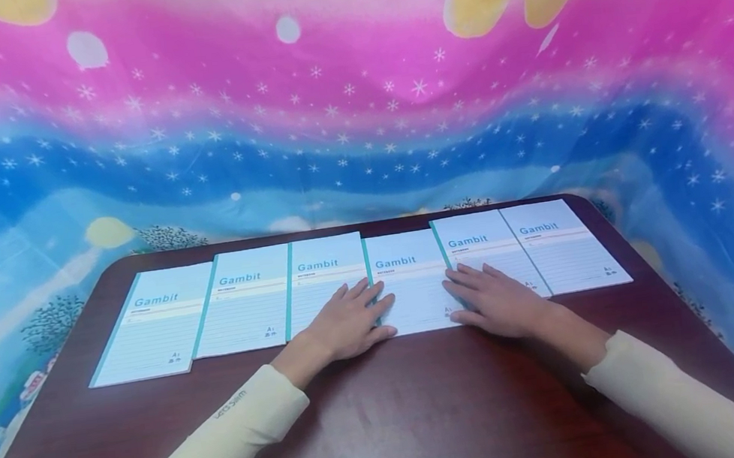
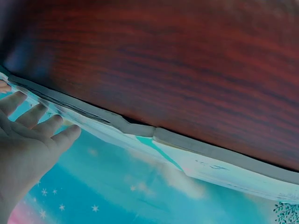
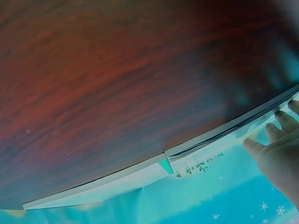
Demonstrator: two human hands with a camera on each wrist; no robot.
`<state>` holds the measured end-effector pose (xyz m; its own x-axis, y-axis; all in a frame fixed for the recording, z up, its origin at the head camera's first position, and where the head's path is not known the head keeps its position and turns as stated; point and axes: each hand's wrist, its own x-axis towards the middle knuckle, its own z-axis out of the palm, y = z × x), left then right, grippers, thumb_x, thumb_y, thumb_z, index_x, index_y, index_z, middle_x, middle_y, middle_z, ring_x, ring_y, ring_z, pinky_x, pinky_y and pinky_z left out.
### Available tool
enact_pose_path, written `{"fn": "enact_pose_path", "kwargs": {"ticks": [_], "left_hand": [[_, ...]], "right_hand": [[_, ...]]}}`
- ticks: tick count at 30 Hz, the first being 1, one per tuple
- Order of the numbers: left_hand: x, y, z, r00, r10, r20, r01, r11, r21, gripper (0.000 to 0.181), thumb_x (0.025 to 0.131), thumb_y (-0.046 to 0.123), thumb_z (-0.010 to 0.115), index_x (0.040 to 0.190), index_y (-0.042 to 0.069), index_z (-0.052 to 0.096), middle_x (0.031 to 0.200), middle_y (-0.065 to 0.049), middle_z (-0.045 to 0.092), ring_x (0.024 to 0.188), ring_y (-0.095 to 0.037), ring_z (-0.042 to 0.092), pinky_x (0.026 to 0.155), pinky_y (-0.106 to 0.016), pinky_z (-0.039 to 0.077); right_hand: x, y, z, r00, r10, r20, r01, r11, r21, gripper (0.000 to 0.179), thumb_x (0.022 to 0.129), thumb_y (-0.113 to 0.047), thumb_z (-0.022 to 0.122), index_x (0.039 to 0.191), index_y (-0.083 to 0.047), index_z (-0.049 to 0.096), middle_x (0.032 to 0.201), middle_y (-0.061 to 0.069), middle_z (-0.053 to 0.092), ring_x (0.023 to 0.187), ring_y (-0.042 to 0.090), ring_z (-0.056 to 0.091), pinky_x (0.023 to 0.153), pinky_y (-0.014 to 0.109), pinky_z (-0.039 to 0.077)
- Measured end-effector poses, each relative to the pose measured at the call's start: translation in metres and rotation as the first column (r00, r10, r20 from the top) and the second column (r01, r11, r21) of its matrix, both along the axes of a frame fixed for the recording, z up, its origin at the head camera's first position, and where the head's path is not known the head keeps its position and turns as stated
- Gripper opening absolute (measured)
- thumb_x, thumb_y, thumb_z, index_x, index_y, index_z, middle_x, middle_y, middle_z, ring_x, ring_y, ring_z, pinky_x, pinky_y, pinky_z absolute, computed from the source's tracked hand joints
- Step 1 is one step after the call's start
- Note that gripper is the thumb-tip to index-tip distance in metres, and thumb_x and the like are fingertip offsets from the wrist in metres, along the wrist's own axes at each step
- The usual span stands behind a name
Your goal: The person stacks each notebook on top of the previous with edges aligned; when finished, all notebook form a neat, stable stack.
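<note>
Several white "Gambit" notebooks with teal spines lie side by side in a row on the dark table. My left hand rests with spread fingers over the seam between the third notebook and the fourth notebook. Across the fourth's right edge lies my right hand, its palm side over the fifth notebook and its fingertips near the spine. Both wrist views show the hands' fingers extended, left hand and right hand, above the notebooks' edges. Neither grips anything.
To the left lie the first notebook, set slightly nearer, and the second notebook. The sixth notebook ends the row at right. Behind the brown table hangs a patterned blue and pink cloth.
</note>
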<state>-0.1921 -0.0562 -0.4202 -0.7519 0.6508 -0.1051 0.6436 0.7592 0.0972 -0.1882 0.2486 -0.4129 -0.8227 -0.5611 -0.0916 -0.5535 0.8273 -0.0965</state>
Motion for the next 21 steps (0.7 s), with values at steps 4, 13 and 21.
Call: {"fn": "enact_pose_path", "kwargs": {"ticks": [4,13,21], "left_hand": [[0.003,0.001,-0.001,1.0,0.003,0.001,-0.003,1.0,-0.003,0.066,0.104,0.058,0.045,0.158,0.02,0.039,0.164,-0.007,0.032,0.153,-0.031,0.02,0.122,-0.053,0.019],[0.009,0.001,0.0,1.0,-0.009,-0.021,0.009,1.0,-0.018,0.067,0.103,0.058,0.045,0.158,0.02,0.039,0.163,-0.007,0.033,0.152,-0.031,0.022,0.122,-0.053,0.02],[0.012,0.001,0.001,1.0,-0.018,-0.024,0.017,1.0,-0.022,0.067,0.103,0.058,0.044,0.157,0.019,0.04,0.163,-0.007,0.034,0.152,-0.031,0.023,0.121,-0.054,0.022]], "right_hand": [[0.002,0.0,0.0,1.0,0.008,-0.004,-0.008,1.0,0.013,0.071,0.1,-0.057,0.054,0.156,-0.014,0.041,0.161,0.008,0.037,0.151,0.033,0.024,0.12,0.059,0.019],[0.008,0.0,-0.001,0.999,0.029,-0.024,-0.028,0.999,0.017,0.07,0.1,-0.055,0.055,0.155,-0.013,0.043,0.16,0.009,0.039,0.15,0.033,0.026,0.119,0.059,0.021],[0.01,-0.001,-0.001,1.0,0.023,-0.02,-0.022,0.999,0.035,0.071,0.1,-0.055,0.056,0.155,-0.012,0.043,0.159,0.009,0.04,0.15,0.034,0.026,0.12,0.059,0.021]]}}
